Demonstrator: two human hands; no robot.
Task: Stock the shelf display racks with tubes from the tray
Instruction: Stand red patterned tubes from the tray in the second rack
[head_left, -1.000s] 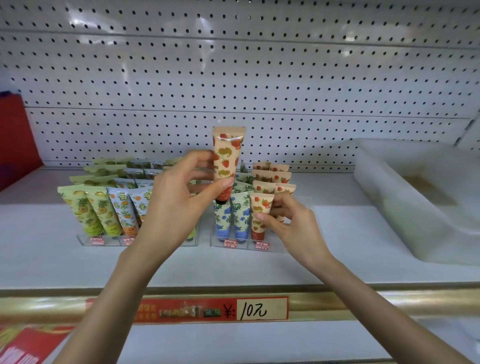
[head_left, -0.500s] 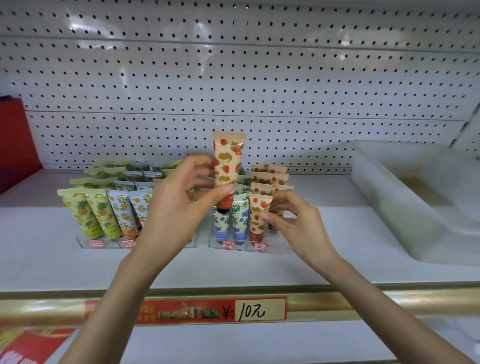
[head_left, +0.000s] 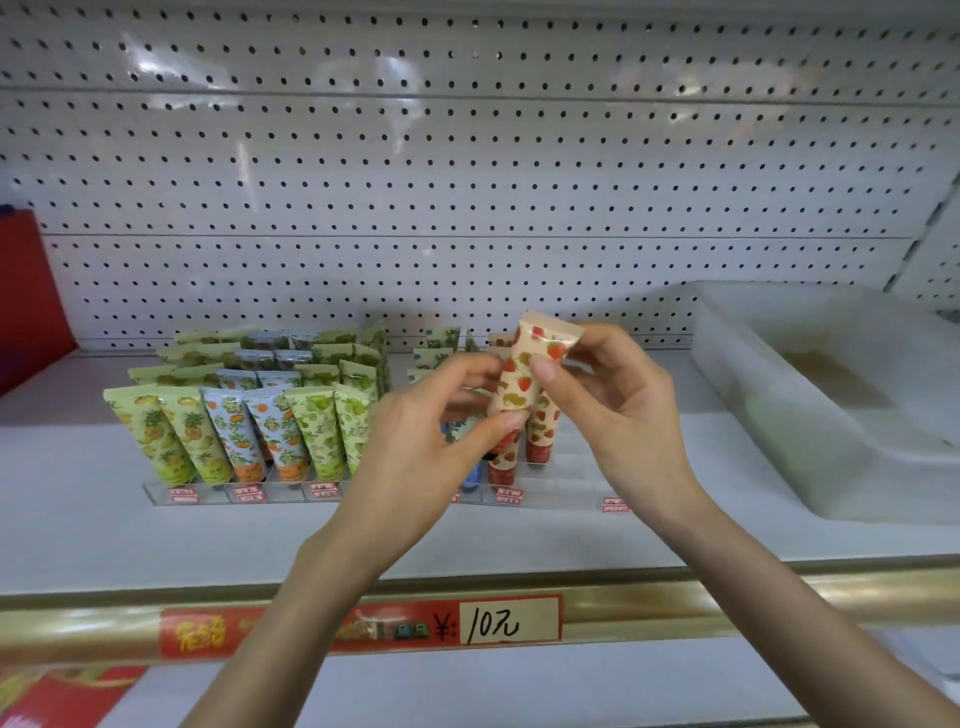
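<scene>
The strawberry tube (head_left: 529, 375) is held in the air by both hands, in front of the right rack (head_left: 563, 500) and above its strawberry row. Its flat crimped end points up and a little to the right, and its cap end is hidden behind the left thumb. The left hand (head_left: 415, 460) pinches the lower part of the tube between thumb and curled fingers. The right hand (head_left: 626, 410) pinches the upper part, with the thumb on the front face and the fingers behind the top edge. Under the hands, strawberry tubes (head_left: 541, 441) stand in the right rack with the caps down, and 1 blue tube (head_left: 470, 475) shows just beside them on the left. The left rack (head_left: 208, 496), a clear plastic stand, is close beside the right one and holds rows of pineapple, orange and green tubes (head_left: 228, 431) that lean backward. Both racks stand on the white shelf (head_left: 78, 519) before a pegboard wall (head_left: 467, 182). The translucent tray (head_left: 779, 441) lies on the same shelf, well apart to the right. On the gold front rail is a price label (head_left: 509, 621) with 10 written by hand.
</scene>
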